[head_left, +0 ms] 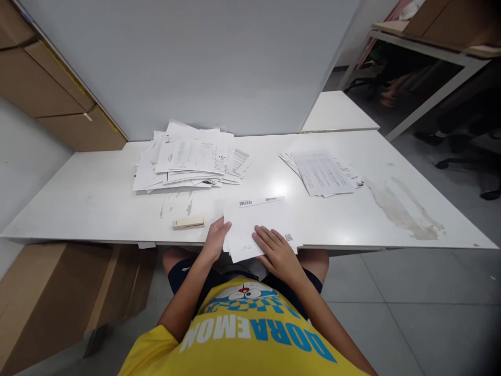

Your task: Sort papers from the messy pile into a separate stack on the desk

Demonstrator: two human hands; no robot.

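Papers (250, 222): L hand (215, 241) grips, R hand (279, 253) flat atop; beige obj (188, 223) nr, piles (188, 156) behind

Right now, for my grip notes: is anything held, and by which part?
Papers: the left hand grips their left edge; the right hand lies on top.

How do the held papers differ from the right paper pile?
The held papers overhang the table; the right paper pile lies wholly on it. The held papers' top sheet is mostly blank, with barcodes; the right paper pile's carries many printed lines. Both are white.
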